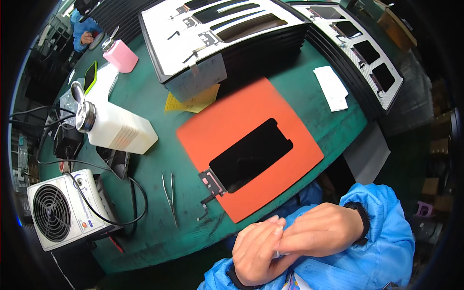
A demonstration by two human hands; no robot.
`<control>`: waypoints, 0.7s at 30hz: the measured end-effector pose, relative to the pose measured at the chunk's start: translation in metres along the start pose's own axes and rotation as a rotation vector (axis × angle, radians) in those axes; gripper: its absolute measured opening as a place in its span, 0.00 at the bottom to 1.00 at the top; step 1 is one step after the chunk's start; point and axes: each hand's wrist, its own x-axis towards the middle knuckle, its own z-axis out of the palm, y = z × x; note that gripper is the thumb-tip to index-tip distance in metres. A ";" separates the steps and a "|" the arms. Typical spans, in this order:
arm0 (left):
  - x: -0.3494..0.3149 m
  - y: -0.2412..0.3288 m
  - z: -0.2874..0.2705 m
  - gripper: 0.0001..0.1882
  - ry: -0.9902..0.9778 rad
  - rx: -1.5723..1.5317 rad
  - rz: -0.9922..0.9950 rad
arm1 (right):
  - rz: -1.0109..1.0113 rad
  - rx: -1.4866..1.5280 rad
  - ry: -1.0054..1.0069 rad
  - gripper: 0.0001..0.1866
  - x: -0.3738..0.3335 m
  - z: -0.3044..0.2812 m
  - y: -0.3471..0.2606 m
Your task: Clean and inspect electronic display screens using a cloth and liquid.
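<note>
Lengthwise, the black screen (pixel 251 155) slants toward upper right; fingers (pixel 255 244) press together, grip unclear.

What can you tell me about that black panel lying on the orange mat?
The black panel is a thin, glossy, glass-like rectangle with rounded corners and a notch in its far short edge. It lies flat and slantwise on the orange mat. At its near-left end sits a circuit strip, with a dark ribbon tail reaching past the mat's edge. Neither the left hand nor the right hand touches it.
</note>
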 end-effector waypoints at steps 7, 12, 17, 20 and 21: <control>-0.017 -0.005 -0.004 0.07 0.183 -0.277 -0.203 | 0.270 0.226 0.027 0.19 -0.001 -0.015 0.012; -0.018 0.003 0.000 0.08 0.312 -0.518 -0.362 | 0.443 0.331 -0.145 0.26 0.008 -0.029 0.020; -0.033 0.009 -0.002 0.12 0.374 -0.657 -0.618 | 0.461 0.464 -0.420 0.21 0.013 -0.027 0.032; -0.030 0.005 -0.009 0.18 0.355 -0.793 -0.630 | 0.510 0.522 -0.404 0.17 0.009 -0.027 0.037; -0.029 0.003 -0.012 0.20 0.310 -0.914 -0.590 | 0.557 0.544 -0.456 0.16 0.011 -0.029 0.038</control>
